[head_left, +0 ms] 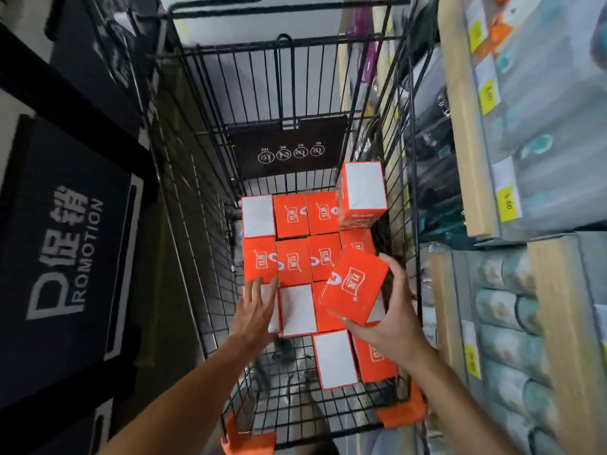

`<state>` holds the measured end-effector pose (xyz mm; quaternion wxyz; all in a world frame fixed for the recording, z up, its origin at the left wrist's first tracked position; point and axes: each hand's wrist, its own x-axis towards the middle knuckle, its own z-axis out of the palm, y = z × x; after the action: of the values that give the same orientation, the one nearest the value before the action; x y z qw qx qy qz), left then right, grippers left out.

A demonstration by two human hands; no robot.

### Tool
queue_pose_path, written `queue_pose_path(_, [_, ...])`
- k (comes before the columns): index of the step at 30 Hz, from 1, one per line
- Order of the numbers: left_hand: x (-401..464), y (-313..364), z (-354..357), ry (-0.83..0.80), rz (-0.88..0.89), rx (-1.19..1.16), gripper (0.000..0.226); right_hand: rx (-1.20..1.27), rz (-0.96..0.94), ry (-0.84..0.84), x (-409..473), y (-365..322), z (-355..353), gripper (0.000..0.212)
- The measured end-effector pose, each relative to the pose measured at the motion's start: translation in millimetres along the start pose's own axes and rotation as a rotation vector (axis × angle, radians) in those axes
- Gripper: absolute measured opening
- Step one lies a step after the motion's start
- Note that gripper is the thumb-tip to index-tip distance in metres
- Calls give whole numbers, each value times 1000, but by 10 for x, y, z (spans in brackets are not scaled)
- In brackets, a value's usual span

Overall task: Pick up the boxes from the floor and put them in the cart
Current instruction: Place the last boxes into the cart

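The right hand (391,310) is closed around an orange box (354,285), thumb on its near edge and fingers wrapped over the far side, holding it tilted above the layer of boxes already lying in the wire shopping cart (203,244). The left hand (258,307) is open and flat, palm down, fingers spread, resting on a white-faced box (297,308) at the near-left of the layer; it grips nothing and seems only to steady or square that box. Beyond both hands, the cart floor carries tight rows of the same orange boxes (292,238), some printed face up and some showing a plain white side. Further out from the right hand, one more box (361,192) sits on top of the layer against the cart's right wall, so a second level has begun. Nearer than the right hand, two boxes (354,359) lie close to the cart's near end, and to their left, below the left wrist, a patch of bare wire floor remains open. The task looks well advanced: most of the bottom layer is filled, and the held box has yet to be set down. No boxes are visible on the floor outside the cart, so how many remain to be fetched cannot be told. A black promotion sign (65,254) stands to the left of the left arm, and store shelves (525,159) run along the right.
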<state>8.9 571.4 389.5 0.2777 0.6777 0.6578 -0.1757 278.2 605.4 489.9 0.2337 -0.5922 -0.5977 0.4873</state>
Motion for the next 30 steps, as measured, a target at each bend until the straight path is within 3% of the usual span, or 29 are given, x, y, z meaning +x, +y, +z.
queue_pose_path(9, [80,138,-228,-96,33,133,126,-50,8,-37,382,-34,-72,125])
queue_pose_path(15, [-18,53,-599,39,176,-17,110,-183,1,-126,767,-86,-156,133])
queue_pose_path(25, [-152,146,-861,33,255,-184,95,-434,71,-205,1027,-34,-333,140])
queue_pose_path(30, [-101,195,-954,75,289,-263,89,-712,139,-97,963,-158,-223,121])
